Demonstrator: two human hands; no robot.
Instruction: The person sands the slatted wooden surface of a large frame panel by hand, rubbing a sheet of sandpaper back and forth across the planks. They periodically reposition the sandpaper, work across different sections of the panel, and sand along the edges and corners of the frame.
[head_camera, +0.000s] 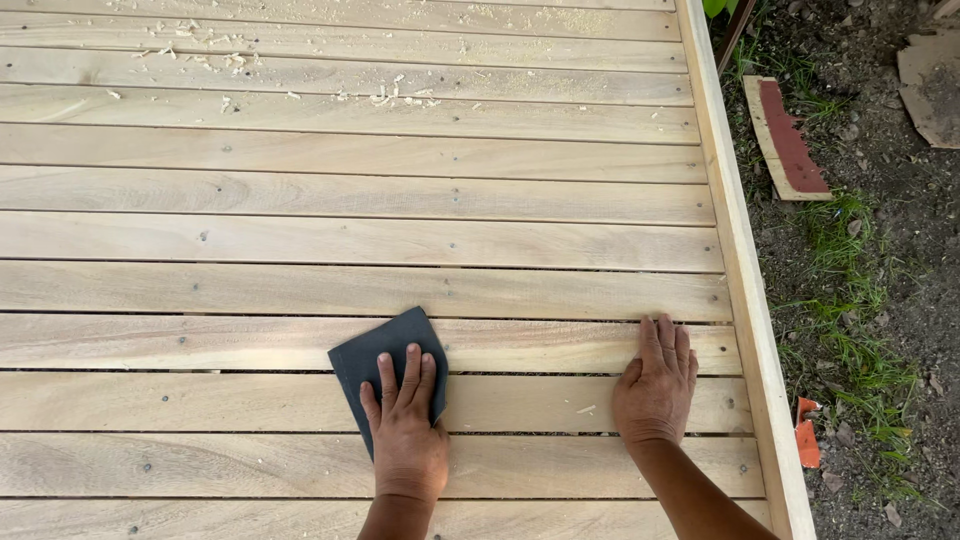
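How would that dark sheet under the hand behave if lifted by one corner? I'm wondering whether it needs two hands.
The dark sheet looks thin and lies flat on the wooden slats, so it would probably flop. It seems light. Pressed under the left hand, it likely grips rather than slides.

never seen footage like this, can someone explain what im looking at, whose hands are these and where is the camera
There is no machine here: the camera sits on a person's head and looks down, so the two bare hands are that person's own. This is the only view.

The surface is a platform of pale wooden slats laid side by side with thin gaps, nail heads showing, and a raised pale wooden edge rail on the right.

The left hand lies flat, pressing a dark grey sheet of sandpaper onto the slats; it is not gripped. The right hand rests flat on bare wood near the rail, holding nothing.

Loose wood shavings lie at the far end. Beyond the rail are soil and grass, with a red-painted wooden offcut lying there.
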